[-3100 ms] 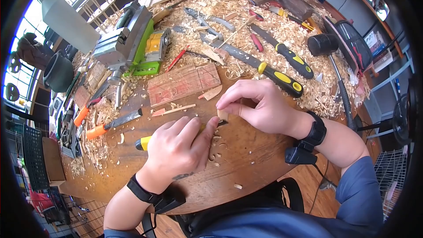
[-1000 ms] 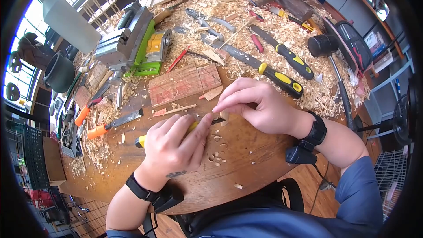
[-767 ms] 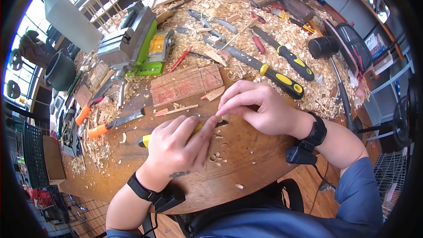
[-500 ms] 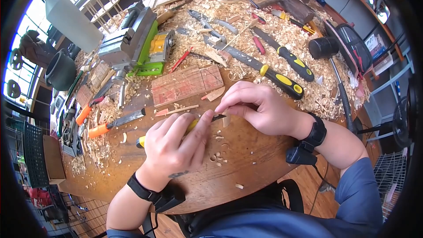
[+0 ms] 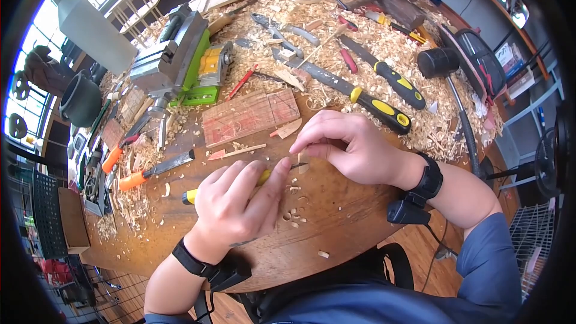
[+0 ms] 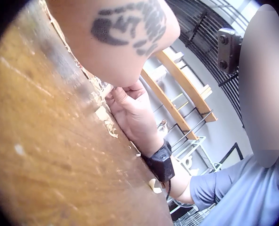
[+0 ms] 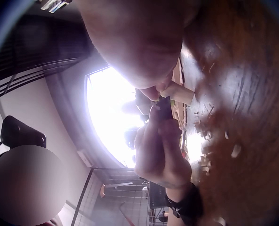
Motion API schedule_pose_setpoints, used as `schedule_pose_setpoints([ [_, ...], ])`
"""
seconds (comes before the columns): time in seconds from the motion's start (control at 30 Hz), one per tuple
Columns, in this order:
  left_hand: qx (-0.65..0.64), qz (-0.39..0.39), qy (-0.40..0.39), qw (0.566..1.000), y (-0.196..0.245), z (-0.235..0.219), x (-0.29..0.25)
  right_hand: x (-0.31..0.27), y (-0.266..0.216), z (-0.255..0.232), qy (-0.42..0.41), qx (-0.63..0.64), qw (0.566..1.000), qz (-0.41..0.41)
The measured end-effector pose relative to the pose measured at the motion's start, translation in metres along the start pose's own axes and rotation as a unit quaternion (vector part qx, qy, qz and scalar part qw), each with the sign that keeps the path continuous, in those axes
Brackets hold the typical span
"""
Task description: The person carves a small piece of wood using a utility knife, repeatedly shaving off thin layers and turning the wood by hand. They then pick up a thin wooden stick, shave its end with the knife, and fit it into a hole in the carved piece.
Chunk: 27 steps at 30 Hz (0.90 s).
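Observation:
My left hand (image 5: 237, 204) grips a knife with a yellow handle (image 5: 190, 196), the handle's rear end sticking out behind the palm. Its dark blade (image 5: 299, 165) points toward the right hand and lies against a small pale piece of wood (image 7: 178, 93). The right hand (image 5: 354, 147) pinches that wood between thumb and fingers, close over the table. In the right wrist view, the blade (image 7: 164, 108) crosses close beside the wood, and the left hand (image 7: 160, 150) is wrapped behind it. The right hand's fingers hide the wood's upper end.
Curled shavings (image 5: 292, 216) lie below the hands on the wooden table (image 5: 336, 228). Beyond are a red-marked board (image 5: 249, 118), a vise (image 5: 165, 63), an orange-handled chisel (image 5: 135, 179), yellow-black files or rasps (image 5: 384, 114) and a black mallet (image 5: 438, 62) amid heaped shavings.
The knife and left hand shift slightly back and forth against the wood between frames. The wood's tilt changes a little in the right hand, which otherwise stays in place.

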<state>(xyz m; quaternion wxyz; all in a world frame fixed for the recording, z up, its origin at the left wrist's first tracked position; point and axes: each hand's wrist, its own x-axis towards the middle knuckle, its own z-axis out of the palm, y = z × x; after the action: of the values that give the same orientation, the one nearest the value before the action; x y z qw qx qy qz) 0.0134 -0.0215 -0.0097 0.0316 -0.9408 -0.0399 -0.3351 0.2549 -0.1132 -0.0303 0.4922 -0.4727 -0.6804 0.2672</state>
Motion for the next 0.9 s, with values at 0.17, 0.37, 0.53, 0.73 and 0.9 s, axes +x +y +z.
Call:
schedule_pose_setpoints([
  [0.17, 0.009, 0.000, 0.009, 1.000, -0.0014, 0.0020, -0.0012, 0.0006, -0.0018, -0.0006, -0.003, 0.004, 1.000, 0.018],
  [0.37, -0.011, -0.013, -0.006, 1.000, -0.0004, 0.0043, -0.0026, 0.0006, -0.0004, 0.0000, -0.002, 0.008, 1.000, 0.010],
  [0.53, -0.015, -0.009, -0.051, 0.999, 0.0033, 0.0052, -0.0045, -0.0005, -0.0004, -0.0005, -0.002, 0.014, 0.999, 0.030],
  [0.73, -0.028, -0.015, -0.016, 0.999, 0.0006, 0.0037, -0.0027, -0.0001, 0.0009, 0.0000, 0.000, 0.007, 1.000, 0.017],
  [0.9, -0.011, -0.009, 0.005, 1.000, -0.0002, 0.0065, -0.0036, -0.0004, -0.0002, -0.0007, 0.000, 0.014, 1.000, 0.018],
])
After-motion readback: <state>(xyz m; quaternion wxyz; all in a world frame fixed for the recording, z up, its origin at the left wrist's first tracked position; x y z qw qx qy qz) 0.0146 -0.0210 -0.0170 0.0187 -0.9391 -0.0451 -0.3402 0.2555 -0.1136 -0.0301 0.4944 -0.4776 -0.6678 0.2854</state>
